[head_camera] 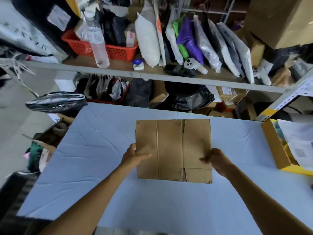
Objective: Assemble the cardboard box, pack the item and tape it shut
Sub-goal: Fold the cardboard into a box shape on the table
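We held the flattened cardboard box (172, 150) above the middle of the pale blue table (94, 167), still unfolded, creases and flap slits facing up. Our left hand (133, 157) pinched its left edge, thumb on top, other fingers hidden beneath. Our right hand (218, 161) pinched the right edge likewise. An open yellow-rimmed carton (275, 148) sat at the table's right end.
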